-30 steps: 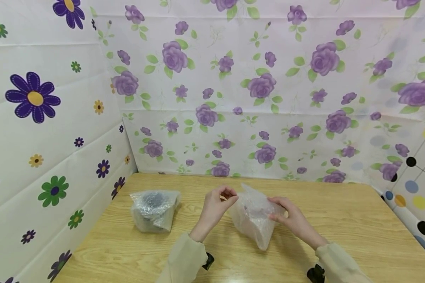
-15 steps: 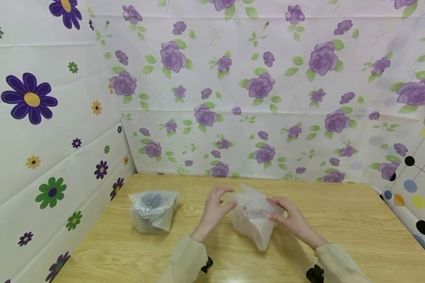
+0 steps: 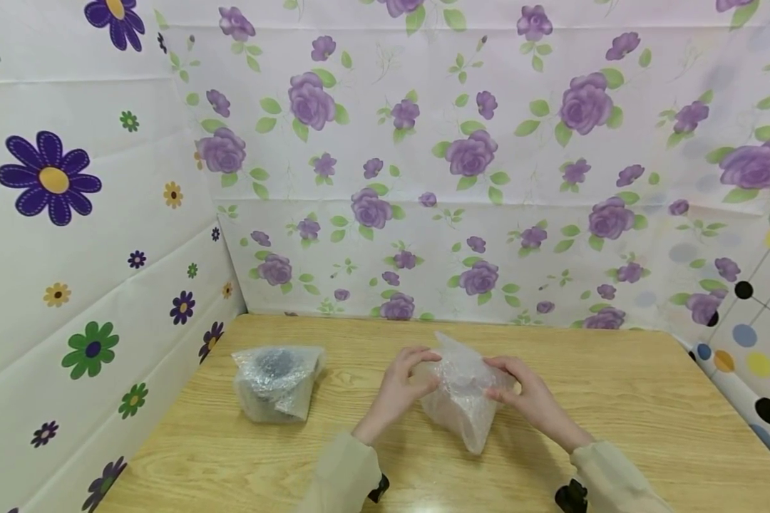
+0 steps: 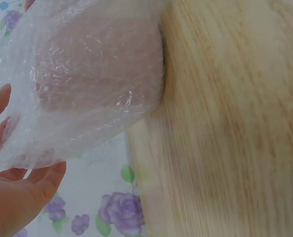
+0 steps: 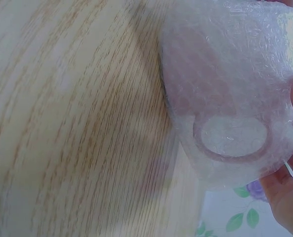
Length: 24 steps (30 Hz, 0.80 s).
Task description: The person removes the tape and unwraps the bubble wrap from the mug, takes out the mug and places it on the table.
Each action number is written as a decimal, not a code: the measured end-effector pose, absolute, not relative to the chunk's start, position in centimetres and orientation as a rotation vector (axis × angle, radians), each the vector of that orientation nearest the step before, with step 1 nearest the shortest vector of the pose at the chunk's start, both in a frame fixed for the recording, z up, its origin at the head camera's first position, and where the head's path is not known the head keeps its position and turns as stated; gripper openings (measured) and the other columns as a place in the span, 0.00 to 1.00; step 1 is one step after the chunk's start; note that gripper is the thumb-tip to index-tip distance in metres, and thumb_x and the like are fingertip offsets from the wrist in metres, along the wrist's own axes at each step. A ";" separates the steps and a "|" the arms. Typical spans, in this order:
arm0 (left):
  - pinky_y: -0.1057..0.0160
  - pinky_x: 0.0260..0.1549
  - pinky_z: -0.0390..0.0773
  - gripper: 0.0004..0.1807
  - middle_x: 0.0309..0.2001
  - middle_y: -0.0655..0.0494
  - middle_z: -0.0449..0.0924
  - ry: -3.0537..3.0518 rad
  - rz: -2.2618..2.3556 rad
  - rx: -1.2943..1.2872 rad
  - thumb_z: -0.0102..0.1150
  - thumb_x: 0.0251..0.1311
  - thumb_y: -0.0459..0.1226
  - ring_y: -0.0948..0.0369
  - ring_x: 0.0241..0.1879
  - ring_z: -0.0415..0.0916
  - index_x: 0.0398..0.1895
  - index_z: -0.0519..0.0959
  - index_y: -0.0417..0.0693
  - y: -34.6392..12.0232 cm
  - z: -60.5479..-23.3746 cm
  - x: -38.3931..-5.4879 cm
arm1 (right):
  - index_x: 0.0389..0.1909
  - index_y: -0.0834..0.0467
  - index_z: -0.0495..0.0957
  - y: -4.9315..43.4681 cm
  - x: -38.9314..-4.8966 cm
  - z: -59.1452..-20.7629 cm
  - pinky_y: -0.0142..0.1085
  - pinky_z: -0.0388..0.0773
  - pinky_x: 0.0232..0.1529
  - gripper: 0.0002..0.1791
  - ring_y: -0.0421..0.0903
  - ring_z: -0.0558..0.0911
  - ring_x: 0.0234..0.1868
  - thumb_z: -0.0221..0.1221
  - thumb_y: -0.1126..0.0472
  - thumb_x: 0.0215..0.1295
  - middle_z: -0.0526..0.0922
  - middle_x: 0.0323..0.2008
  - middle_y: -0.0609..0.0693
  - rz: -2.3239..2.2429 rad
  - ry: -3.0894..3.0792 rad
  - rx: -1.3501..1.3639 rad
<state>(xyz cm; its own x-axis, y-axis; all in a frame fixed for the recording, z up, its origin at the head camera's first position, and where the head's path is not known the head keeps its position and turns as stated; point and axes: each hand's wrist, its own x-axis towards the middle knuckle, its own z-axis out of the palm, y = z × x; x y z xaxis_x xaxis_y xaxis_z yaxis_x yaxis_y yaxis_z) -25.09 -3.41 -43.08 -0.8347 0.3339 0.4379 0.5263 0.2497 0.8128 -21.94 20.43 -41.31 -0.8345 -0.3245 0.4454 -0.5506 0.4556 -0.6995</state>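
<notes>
A pink mug [image 5: 196, 74] stands on the table inside a translucent bubble wrap bag [image 3: 465, 406]; its looped handle [image 5: 233, 158] shows through the plastic in the right wrist view. From the left, my left hand [image 3: 401, 385] holds the bag's upper edge, with its thumb and fingers curled around the wrap. On the other side my right hand [image 3: 526, 392] grips the upper right part of the bag between thumb and fingers. Some fingertips [image 4: 48, 177] of the left hand reach under the bag's corner in the left wrist view.
Another bubble-wrapped item [image 3: 277, 385], with a dark round part, sits at the left of the wooden table [image 3: 616, 399]. Flowered cloths [image 3: 372, 263] hang behind the table and along its left side.
The left hand's pinched fingers spread apart, then moved right onto the bag's edge. The right hand and the wrapped mug stay in place. The head view shifted slightly.
</notes>
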 end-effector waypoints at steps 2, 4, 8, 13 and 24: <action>0.48 0.49 0.65 0.19 0.55 0.48 0.66 -2.334 -1.590 -0.822 0.64 0.51 0.33 0.51 0.55 0.62 0.48 0.76 0.43 -3.2 -43.2 -25.0 | 0.52 0.72 0.69 20.5 -22.0 -41.4 0.56 0.65 0.47 0.25 0.63 0.70 0.49 0.62 0.73 0.51 0.71 0.48 0.66 1.327 -2.453 0.758; 0.49 0.50 0.64 0.22 0.55 0.46 0.65 -2.325 -1.548 -0.834 0.66 0.49 0.33 0.51 0.55 0.62 0.49 0.74 0.42 -3.0 -43.4 -24.9 | 0.52 0.72 0.69 20.5 -22.0 -41.5 0.56 0.65 0.47 0.25 0.63 0.70 0.49 0.62 0.73 0.51 0.72 0.48 0.66 1.333 -2.449 0.758; 0.51 0.53 0.61 0.31 0.55 0.46 0.64 -2.320 -1.472 -0.823 0.67 0.46 0.35 0.52 0.55 0.61 0.56 0.69 0.40 -2.5 -43.9 -24.8 | 0.51 0.72 0.69 20.6 -22.1 -41.5 0.56 0.65 0.47 0.25 0.63 0.70 0.49 0.63 0.73 0.51 0.72 0.48 0.65 1.341 -2.445 0.757; 0.52 0.53 0.62 0.45 0.55 0.48 0.63 -2.306 -1.494 -0.737 0.70 0.42 0.34 0.52 0.54 0.62 0.64 0.56 0.40 -2.0 -44.6 -24.7 | 0.52 0.72 0.69 20.5 -22.0 -41.4 0.55 0.65 0.47 0.25 0.63 0.70 0.49 0.62 0.72 0.52 0.72 0.48 0.65 1.337 -2.462 0.752; 0.54 0.50 0.65 0.37 0.56 0.53 0.65 -2.294 -1.594 -0.632 0.70 0.42 0.35 0.54 0.52 0.63 0.58 0.63 0.43 -1.7 -44.9 -24.5 | 0.55 0.64 0.69 21.5 -23.9 -43.9 0.52 0.64 0.51 0.26 0.57 0.70 0.52 0.62 0.64 0.55 0.72 0.51 0.58 1.376 -2.506 0.711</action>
<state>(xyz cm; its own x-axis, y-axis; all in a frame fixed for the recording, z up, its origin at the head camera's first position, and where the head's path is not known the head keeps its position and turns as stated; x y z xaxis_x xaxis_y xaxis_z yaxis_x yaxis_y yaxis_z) -24.50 -1.65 -44.91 -0.8663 0.1941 0.4603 0.4991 0.2971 0.8140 -23.87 21.54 -43.95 -0.8654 -0.3160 0.3889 -0.4977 0.4521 -0.7402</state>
